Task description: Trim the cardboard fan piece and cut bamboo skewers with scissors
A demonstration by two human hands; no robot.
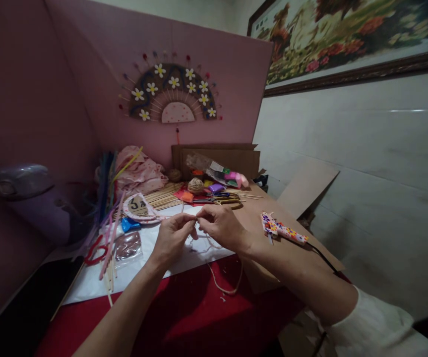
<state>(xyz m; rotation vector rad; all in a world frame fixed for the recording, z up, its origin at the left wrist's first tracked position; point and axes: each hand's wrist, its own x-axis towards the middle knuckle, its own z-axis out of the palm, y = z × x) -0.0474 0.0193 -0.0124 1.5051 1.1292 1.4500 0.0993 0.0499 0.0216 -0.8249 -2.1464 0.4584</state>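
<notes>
Red counter [184, 312]: above its middle, left hand [173, 237] and right hand [223, 227], both pinched tight, seem to grip twine [230, 293], its loop trailing toward five o'clock. Small, steady pinches should suit, slack kept clear of scissors [229, 199] at two o'clock.

The person's left hand [176, 237] and right hand [221, 227] meet, pinching a string [228, 293] that loops over red cloth [191, 307] at 5 o'clock from them. A twine ball [196, 185] sits at 12 o'clock, scissors [228, 200] at 2, a flowered glue gun [286, 231] at 3, a brown packet [128, 246] near 9, and sticks [161, 197] at 10. Farther off, a fan [174, 82] hangs on a pink panel [232, 99] between 11 and 12.
</notes>
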